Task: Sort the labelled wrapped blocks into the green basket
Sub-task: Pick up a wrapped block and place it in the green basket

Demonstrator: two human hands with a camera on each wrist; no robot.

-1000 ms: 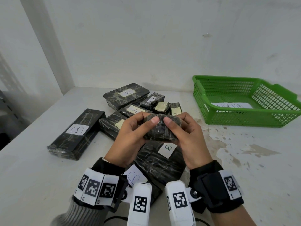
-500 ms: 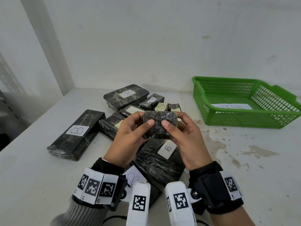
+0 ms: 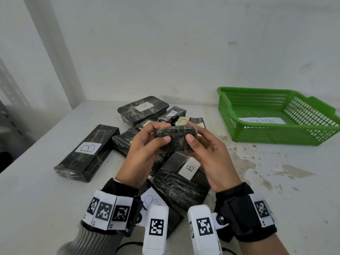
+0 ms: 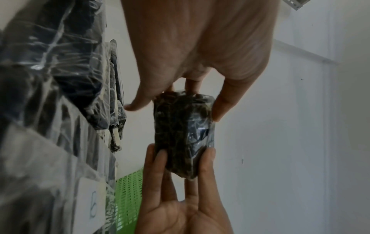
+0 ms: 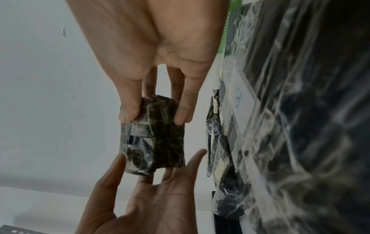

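Both hands hold one small black wrapped block in the air above the pile. My left hand pinches its left end, thumb in front and fingers behind. At the right end my right hand does the same. No label shows on the faces I see. The green basket stands at the right rear, with only a white paper sheet in it.
On the white table below the hands lie several wrapped blocks: a long one marked B at left, one marked B under my wrists, a flat one at the back. Walls close the rear and left.
The two hands have turned the small block and lifted it slightly, so a narrow side now faces up. Both hands kept their hold; the pile and basket have not moved.
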